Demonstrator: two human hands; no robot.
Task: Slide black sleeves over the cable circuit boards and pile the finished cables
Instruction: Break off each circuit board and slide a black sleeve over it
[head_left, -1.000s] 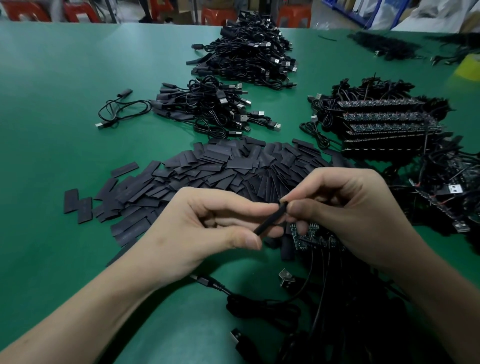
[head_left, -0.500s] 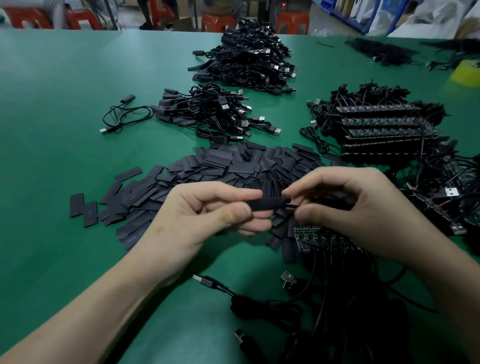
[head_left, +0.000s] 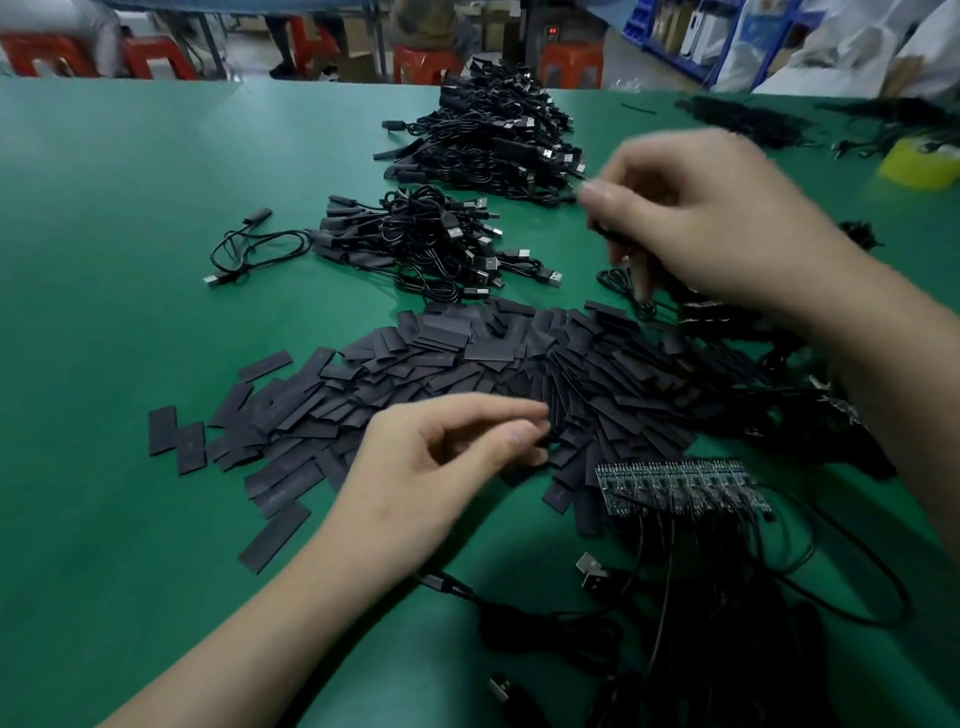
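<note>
left grip (head_left: 452, 462): a bare hand low over the near middle of the green counter (head_left: 130, 208). Its fingers are loosely curled, with thumb and forefinger tips close together at the near edge of the sleeve heap. Whether they pinch a sleeve cannot be told.
right grip (head_left: 717, 223): a bare hand raised to the right of the cable piles, blurred. Thumb and curled fingers are closed on a thin black cable piece (head_left: 605, 235); too smeared to tell whether a sleeve is on it.
heap of flat black sleeves (head_left: 519, 364): spread across the middle of the counter, with a few strays lying apart at its left and near-left edges.
row of dark circuit boards (head_left: 680, 486): lying side by side at the near right, just beside the heap, their black leads trailing nearward into a tangle.
near pile of black USB cables (head_left: 431, 239): just beyond the heap, plugs pointing right.
far pile of black USB cables (head_left: 493, 140): larger, further back near the counter's far edge.
single looped black cable (head_left: 249, 249): alone, left of the near pile.
yellow roll (head_left: 919, 163): at the far right edge.
red stools (head_left: 426, 62): beyond the counter.
</note>
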